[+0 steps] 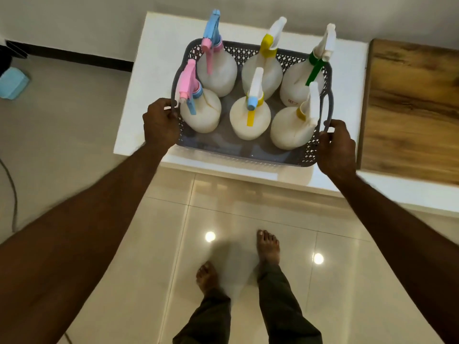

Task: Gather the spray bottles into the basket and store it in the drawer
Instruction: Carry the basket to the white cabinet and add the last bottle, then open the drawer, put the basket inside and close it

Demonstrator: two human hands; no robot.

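Note:
A grey perforated basket (250, 158) sits at the front of a white cabinet top (154, 78). Several white spray bottles stand upright inside it in two rows, among them one with a pink and blue head (198, 110), one with a yellow trigger (249, 117) and one with a green trigger (300, 83). My left hand (160, 122) grips the basket's left handle. My right hand (336, 147) grips the right handle. No drawer is visible.
A wooden-topped surface (412, 110) adjoins the white top on the right. Glossy tiled floor (223, 219) lies below, with my bare feet on it. A light blue object (12, 83) and a dark cable (12, 194) lie on the floor at left.

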